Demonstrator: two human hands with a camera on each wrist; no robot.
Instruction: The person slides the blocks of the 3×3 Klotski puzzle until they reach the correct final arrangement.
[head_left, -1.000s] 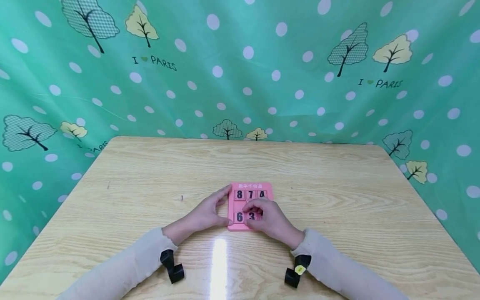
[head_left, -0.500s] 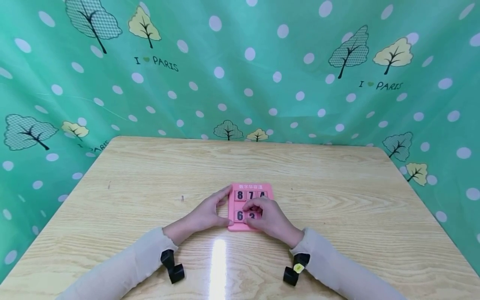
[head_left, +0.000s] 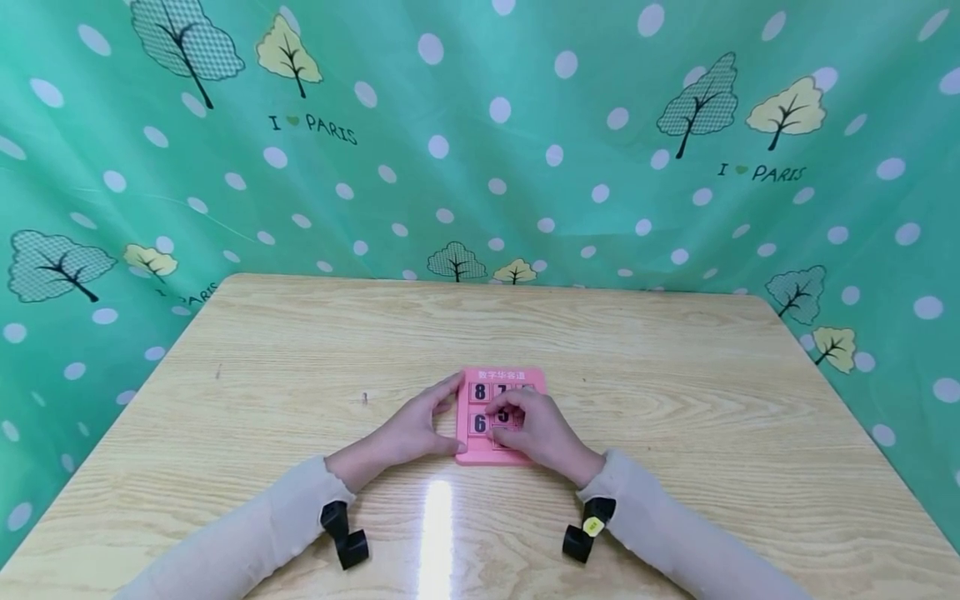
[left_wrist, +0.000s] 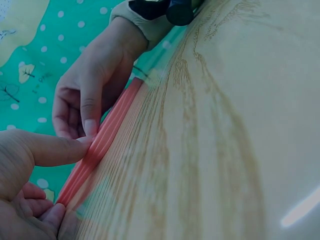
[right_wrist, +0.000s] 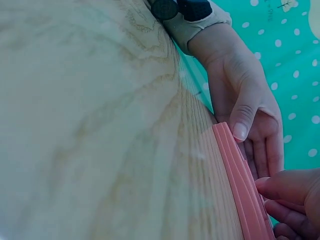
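A pink sliding number puzzle (head_left: 498, 457) lies flat on the table. On its left side my left hand (head_left: 412, 427) holds the frame, thumb at the near left corner and fingers at the far one. My right hand (head_left: 551, 433) lies over the board's right part, index finger and thumb bent onto the tiles and hiding several of them. Tile 8 (head_left: 480, 392) is at top left; tile 6 (head_left: 479, 424) is below it, with pink base showing under it. Tile 5 (head_left: 503, 417) shows between right thumb and index finger. Both wrist views show the puzzle's side edge (left_wrist: 107, 132) low on the tabletop.
The wooden table (head_left: 645, 358) extends around the puzzle. A green polka-dot curtain (head_left: 480, 167) hangs behind and along the sides. A bright light reflection (head_left: 437, 533) lies on the near tabletop. Black cameras (head_left: 351, 546) are strapped to both sleeves.
Tile 6 has slid up, away from the bottom of the board, and tile 5 has come into view. The right hand has shifted slightly left; the left hand stays in place.
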